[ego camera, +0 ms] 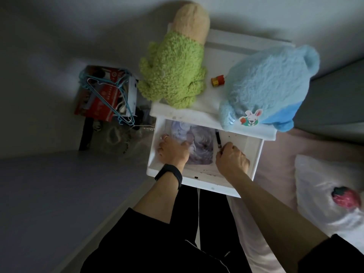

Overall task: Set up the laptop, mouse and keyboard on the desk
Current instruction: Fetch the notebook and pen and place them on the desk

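Left hand (173, 152) flat on print (197, 146), right hand (231, 159) curled — pen (218, 139) pinched

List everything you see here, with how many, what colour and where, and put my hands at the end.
Nightstand: one, white, centre, against the wall.
Drawer: one, white, pulled open below the top.
Mouse pad: one, purple-grey print, flat in the drawer.
Pen: one, black, in the drawer.
Green plush: one, green and tan, on the nightstand's left.
Blue plush: one, light blue, on its right.
Small cylinder: one, red and gold, between the plushes.
Hangers: several, teal, on a red box at left.
Pillow: one, white, right.
Wristband: one, black.
Left hand: on the mouse pad.
Right hand: gripping the pen.
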